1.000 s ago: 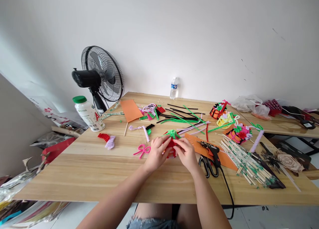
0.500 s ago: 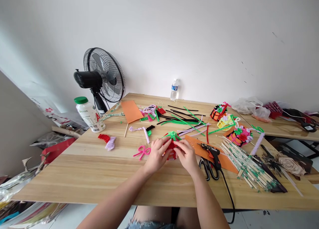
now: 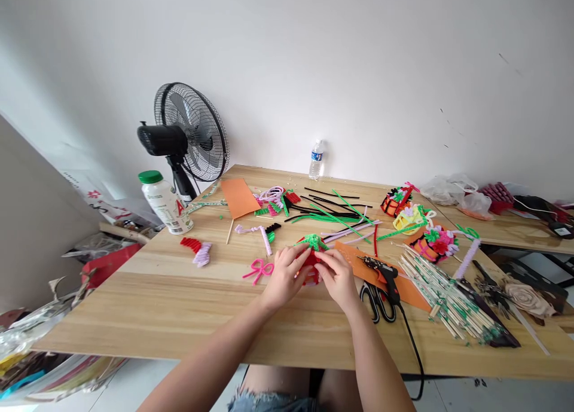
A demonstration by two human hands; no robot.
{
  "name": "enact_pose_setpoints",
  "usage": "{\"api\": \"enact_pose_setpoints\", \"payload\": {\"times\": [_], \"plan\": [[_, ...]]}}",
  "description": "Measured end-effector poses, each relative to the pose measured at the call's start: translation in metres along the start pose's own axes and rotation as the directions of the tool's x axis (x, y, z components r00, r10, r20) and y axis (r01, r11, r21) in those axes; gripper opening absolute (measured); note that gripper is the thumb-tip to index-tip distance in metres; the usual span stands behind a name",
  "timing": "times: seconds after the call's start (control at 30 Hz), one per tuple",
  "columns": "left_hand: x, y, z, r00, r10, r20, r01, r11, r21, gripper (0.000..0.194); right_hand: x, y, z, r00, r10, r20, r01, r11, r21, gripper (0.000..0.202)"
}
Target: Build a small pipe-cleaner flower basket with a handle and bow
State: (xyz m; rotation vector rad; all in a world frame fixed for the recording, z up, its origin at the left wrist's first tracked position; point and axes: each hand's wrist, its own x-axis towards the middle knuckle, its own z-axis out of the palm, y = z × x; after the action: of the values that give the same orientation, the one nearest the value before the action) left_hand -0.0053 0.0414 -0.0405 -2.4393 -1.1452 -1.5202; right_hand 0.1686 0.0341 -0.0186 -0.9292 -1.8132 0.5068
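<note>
Between my two hands is a small red and green pipe-cleaner craft piece, its green top showing above my fingertips. My left hand curls round its left side, fingers bent against the red part. On the other side my right hand presses its fingertips to the red part. Much of the piece's lower body is hidden by the fingers. Left of my left hand lies a pink pipe-cleaner bow. Right of my right hand are a black glue gun and dark-handled scissors.
Loose pipe cleaners lie behind my hands. Finished-looking small flower baskets and a bundle of wooden sticks are at right. A white bottle, a fan and a water bottle stand farther back. The glue gun's cord hangs over the front edge.
The whole view has shifted slightly, so the table's things sit a little farther right. Both hands stay on the red and green piece with nearly the same grip.
</note>
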Motion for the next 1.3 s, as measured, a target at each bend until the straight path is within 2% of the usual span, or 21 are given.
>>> {"api": "enact_pose_setpoints", "payload": {"times": [0.53, 1.3], "plan": [[0.0008, -0.0006, 0.0003, 1.000, 0.013, -0.006, -0.013, 1.000, -0.002, 0.042, 0.0002, -0.0017, 0.0008, 1.000, -0.002, 0.009, 0.002, 0.999, 0.050, 0.027], [0.0008, -0.0002, 0.0012, 1.000, 0.015, -0.017, -0.015, 1.000, 0.003, 0.046, 0.0010, -0.0006, 0.0009, 0.999, -0.041, -0.005, 0.041, 0.999, 0.012, 0.027]]}}
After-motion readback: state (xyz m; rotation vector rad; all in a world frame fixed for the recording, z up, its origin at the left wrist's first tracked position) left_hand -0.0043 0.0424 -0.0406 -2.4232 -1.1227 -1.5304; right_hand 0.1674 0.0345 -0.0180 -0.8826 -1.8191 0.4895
